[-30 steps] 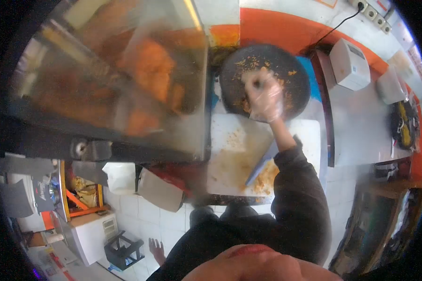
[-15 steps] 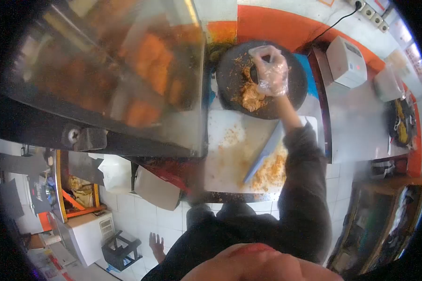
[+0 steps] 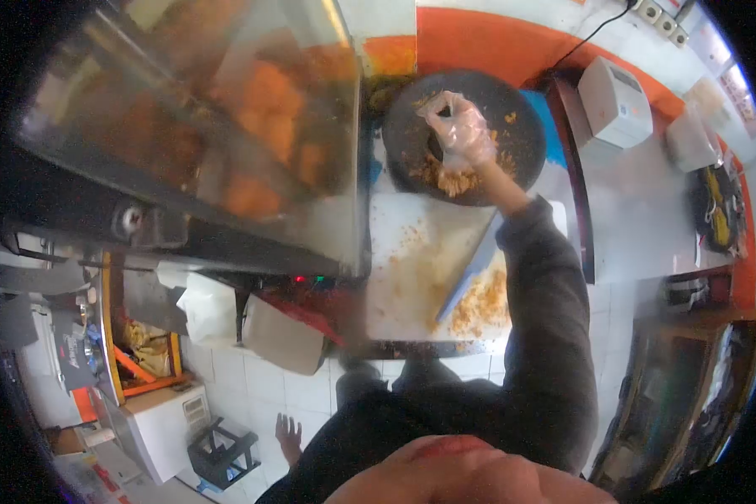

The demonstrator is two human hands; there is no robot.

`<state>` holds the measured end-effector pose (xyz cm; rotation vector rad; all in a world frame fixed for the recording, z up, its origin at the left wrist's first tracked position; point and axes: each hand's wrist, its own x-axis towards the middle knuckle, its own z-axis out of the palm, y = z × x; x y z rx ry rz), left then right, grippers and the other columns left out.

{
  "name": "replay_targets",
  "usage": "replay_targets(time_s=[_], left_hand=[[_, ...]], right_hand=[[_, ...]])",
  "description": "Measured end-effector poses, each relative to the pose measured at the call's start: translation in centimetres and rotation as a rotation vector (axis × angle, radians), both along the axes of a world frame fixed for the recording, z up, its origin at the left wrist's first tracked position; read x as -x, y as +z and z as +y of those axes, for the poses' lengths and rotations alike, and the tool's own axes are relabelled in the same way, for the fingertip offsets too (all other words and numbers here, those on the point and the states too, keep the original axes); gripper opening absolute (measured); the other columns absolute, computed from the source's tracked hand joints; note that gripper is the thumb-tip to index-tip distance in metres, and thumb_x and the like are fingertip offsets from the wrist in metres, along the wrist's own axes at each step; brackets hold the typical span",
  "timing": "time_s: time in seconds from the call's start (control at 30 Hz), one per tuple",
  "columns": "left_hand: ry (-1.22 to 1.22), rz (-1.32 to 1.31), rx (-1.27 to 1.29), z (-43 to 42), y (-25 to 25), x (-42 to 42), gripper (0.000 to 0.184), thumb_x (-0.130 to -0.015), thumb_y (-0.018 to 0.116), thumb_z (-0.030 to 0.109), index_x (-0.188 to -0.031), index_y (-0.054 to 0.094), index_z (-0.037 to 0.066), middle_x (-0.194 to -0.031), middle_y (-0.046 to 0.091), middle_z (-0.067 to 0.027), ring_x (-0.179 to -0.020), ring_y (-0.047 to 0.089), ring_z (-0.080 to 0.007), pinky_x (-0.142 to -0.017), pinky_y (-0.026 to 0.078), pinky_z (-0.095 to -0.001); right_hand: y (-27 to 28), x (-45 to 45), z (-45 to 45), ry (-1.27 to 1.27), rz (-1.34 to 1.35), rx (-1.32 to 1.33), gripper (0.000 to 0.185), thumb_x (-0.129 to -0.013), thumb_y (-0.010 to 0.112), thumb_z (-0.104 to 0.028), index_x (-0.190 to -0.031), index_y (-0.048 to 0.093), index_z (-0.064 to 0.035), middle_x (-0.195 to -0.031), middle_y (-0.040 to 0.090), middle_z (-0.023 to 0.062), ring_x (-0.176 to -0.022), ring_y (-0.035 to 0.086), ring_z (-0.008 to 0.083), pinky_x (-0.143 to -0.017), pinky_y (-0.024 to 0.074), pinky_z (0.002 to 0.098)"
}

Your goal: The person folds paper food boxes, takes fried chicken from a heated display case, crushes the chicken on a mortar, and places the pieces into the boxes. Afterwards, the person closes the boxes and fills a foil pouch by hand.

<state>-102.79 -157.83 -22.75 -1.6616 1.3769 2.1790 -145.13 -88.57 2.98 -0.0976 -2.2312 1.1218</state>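
My right hand (image 3: 460, 139), in a clear plastic glove, is closed around a dark pestle (image 3: 434, 148), mostly hidden by the glove. It is over a wide, dark round mortar (image 3: 525, 155). Crushed, golden-brown breaded food (image 3: 458, 182) lies under and beside the hand, with crumbs scattered across the mortar. In front of the mortar, a knife with a blue handle (image 3: 459, 294) rests on a white cutting board (image 3: 403, 290) strewn with crumbs. Low at my left side, above the tiled floor, hangs my bare left hand (image 3: 289, 434), fingers apart and holding nothing.
A glass display case (image 3: 269, 168) with orange-brown food stands close on the left. To the right are a white box-shaped device (image 3: 615, 102) and a clear plastic tub (image 3: 693, 143) on a metal counter. A black stool (image 3: 223, 454) stands on the floor at lower left.
My right hand has shifted slightly left and down over the mortar. The food below it looks flatter and more spread. My left hand hangs almost where it was.
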Motion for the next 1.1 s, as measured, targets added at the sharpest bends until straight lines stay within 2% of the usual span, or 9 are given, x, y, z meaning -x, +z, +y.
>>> replay_targets(time_s=[0.13, 0.17, 0.3, 0.4, 0.43, 0.5, 0.7, 0.9, 1.1], left_hand=[[-0.028, -0.008, 0.051, 0.7, -0.3, -0.1, 0.041, -0.090, 0.042, 0.037, -0.129, 0.046, 0.026, -0.123, 0.048, 0.0077, -0.112, 0.045, -0.0148, -0.086, 0.042, -0.0432], [-0.106, 0.112, -0.022, -0.1, -0.4, -1.4, 0.041, -0.090, 0.042, 0.039, -0.129, 0.045, 0.026, -0.126, 0.046, 0.0072, -0.113, 0.044, -0.0158, -0.087, 0.041, -0.0435], [-0.117, 0.155, -0.090, -1.0, -1.2, -1.0, 0.042, -0.091, 0.039, 0.038, -0.131, 0.043, 0.025, -0.131, 0.043, 0.0015, -0.116, 0.043, -0.0208, -0.089, 0.040, -0.0444], [-0.210, 0.130, 0.102, 0.8, -2.3, 0.7, 0.043, -0.091, 0.040, 0.037, -0.132, 0.042, 0.024, -0.134, 0.040, 0.0001, -0.119, 0.041, -0.0217, -0.089, 0.040, -0.0447], [-0.386, 0.267, 0.131, 0.8, -2.3, 1.2, 0.043, -0.091, 0.041, 0.036, -0.132, 0.042, 0.024, -0.135, 0.039, 0.0002, -0.120, 0.040, -0.0217, -0.089, 0.040, -0.0449], [-0.047, -0.001, 0.054, 3.2, 1.1, 3.4, 0.042, -0.091, 0.041, 0.034, -0.132, 0.042, 0.023, -0.136, 0.038, -0.0001, -0.121, 0.039, -0.0223, -0.089, 0.039, -0.0450], [-0.154, 0.017, 0.148, 4.3, 2.5, 4.8, 0.044, -0.089, 0.044, 0.031, -0.132, 0.042, 0.023, -0.138, 0.035, -0.0036, -0.123, 0.037, -0.0257, -0.090, 0.037, -0.0459], [-0.067, -0.011, 0.178, 4.3, 2.7, 2.6, 0.045, -0.088, 0.046, 0.033, -0.131, 0.043, 0.023, -0.138, 0.037, -0.0034, -0.123, 0.037, -0.0253, -0.091, 0.037, -0.0466], [-0.022, -0.049, 0.120, 2.1, 2.1, 0.3, 0.045, -0.087, 0.048, 0.037, -0.130, 0.044, 0.025, -0.136, 0.039, 0.0001, -0.118, 0.042, -0.0225, -0.087, 0.039, -0.0442]], right_hand=[[-3.3, 0.5, 1.8, -0.030, 0.309, 0.195, 0.007, -0.074, 0.065, -0.013, -0.074, 0.061, -0.0079, -0.079, 0.065, 0.0080, -0.080, 0.062, 0.0220, -0.076, 0.0482, 0.0328], [-4.5, -0.5, 1.3, -0.213, 0.135, -0.253, 0.007, -0.074, 0.065, -0.014, -0.075, 0.061, -0.0084, -0.077, 0.064, 0.0097, -0.080, 0.062, 0.0240, -0.077, 0.0484, 0.0346], [-3.7, 0.5, 3.3, -0.019, -0.103, -0.038, 0.009, -0.072, 0.064, -0.016, -0.077, 0.062, -0.0085, -0.080, 0.063, 0.0118, -0.082, 0.061, 0.0273, -0.077, 0.0481, 0.0381], [-0.4, -2.0, 1.9, -0.104, 0.319, -0.621, 0.009, -0.075, 0.066, -0.014, -0.074, 0.060, -0.0070, -0.080, 0.065, 0.0075, -0.081, 0.061, 0.0214, -0.077, 0.0467, 0.0317], [-3.2, -1.6, 1.3, -0.046, 0.170, -0.345, 0.008, -0.075, 0.065, -0.013, -0.074, 0.059, -0.0068, -0.080, 0.065, 0.0075, -0.081, 0.061, 0.0192, -0.077, 0.0464, 0.0307], [-2.8, -2.9, -0.1, -0.002, -0.020, 0.104, 0.008, -0.074, 0.064, -0.012, -0.075, 0.061, -0.0047, -0.080, 0.065, 0.0108, -0.077, 0.061, 0.0226, -0.073, 0.0488, 0.0325], [-1.3, -0.2, 8.9, -0.292, 0.033, 0.522, 0.017, -0.075, 0.067, -0.016, -0.077, 0.061, -0.0002, -0.073, 0.065, 0.0088, -0.060, 0.058, 0.0138, -0.055, 0.0477, 0.0285], [-8.6, 5.8, 19.7, -0.404, -0.367, 0.060, 0.030, -0.070, 0.063, -0.030, -0.073, 0.066, 0.0005, -0.076, 0.065, 0.0186, -0.073, 0.064, 0.0335, -0.070, 0.0490, 0.0375], [1.6, 2.3, 11.4, 0.125, -0.314, -0.970, 0.073, -0.065, 0.071, -0.027, -0.131, 0.042, -0.0164, -0.130, 0.044, 0.0208, -0.109, 0.053, 0.0343, -0.088, 0.0461, 0.0369]])
